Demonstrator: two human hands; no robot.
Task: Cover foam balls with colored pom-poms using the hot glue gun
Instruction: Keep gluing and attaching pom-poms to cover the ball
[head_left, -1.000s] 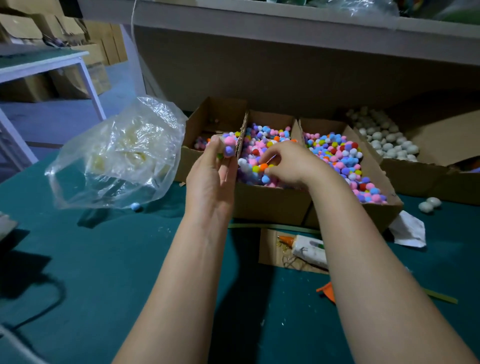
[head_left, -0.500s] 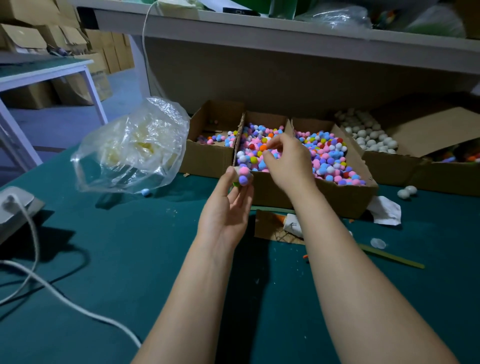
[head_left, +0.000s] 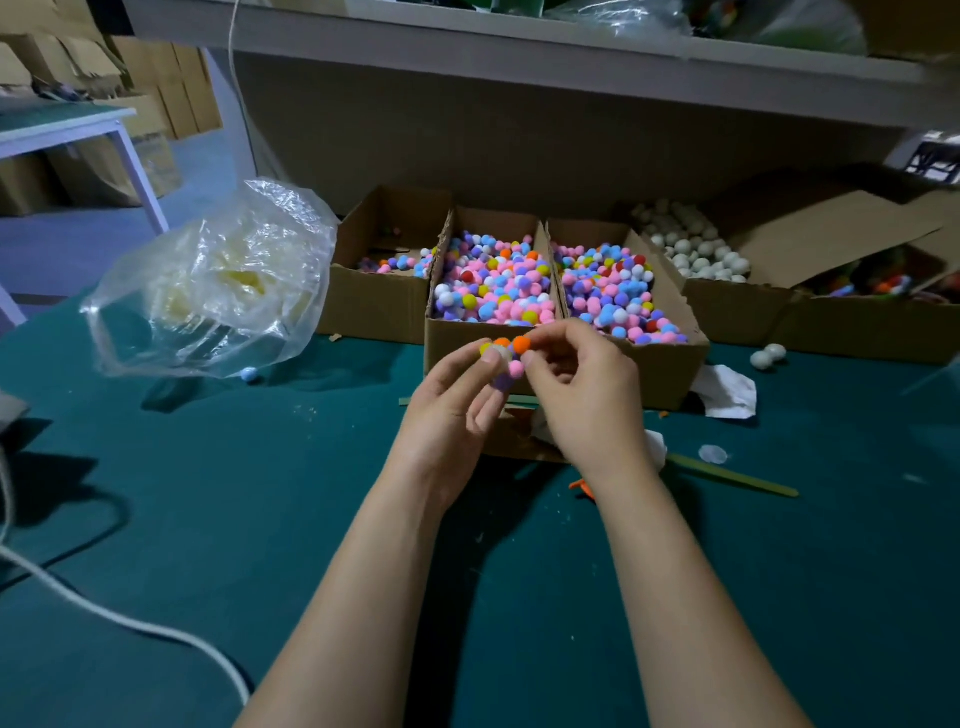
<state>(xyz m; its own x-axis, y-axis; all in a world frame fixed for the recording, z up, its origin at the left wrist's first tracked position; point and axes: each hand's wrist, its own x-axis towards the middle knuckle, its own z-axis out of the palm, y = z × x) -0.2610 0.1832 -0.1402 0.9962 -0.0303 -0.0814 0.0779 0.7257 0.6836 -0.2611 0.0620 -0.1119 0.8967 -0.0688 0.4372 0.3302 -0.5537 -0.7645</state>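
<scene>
My left hand (head_left: 451, 413) holds a foam ball (head_left: 501, 359) partly covered in pink, purple, yellow and orange pom-poms, in front of the middle cardboard box (head_left: 467, 343). My right hand (head_left: 582, 400) pinches an orange pom-pom (head_left: 521, 344) against the top of that ball. Behind the hands, three boxes hold loose colored pom-poms (head_left: 498, 283). Bare white foam balls (head_left: 693, 247) fill a box at the back right. The glue gun lies mostly hidden under my right wrist; only a white bit (head_left: 655, 447) and an orange tip (head_left: 581, 485) show.
A clear plastic bag (head_left: 218, 286) sits at the left on the green table (head_left: 208, 493). A white cord (head_left: 119, 621) crosses the lower left. Two loose foam balls (head_left: 768, 356), crumpled paper (head_left: 724, 392) and a green stick (head_left: 732, 475) lie to the right. A shelf (head_left: 519, 47) hangs overhead.
My right hand left the middle box with an orange pom-pom and brought it back to the ball. My left hand drew the ball away from the boxes toward me.
</scene>
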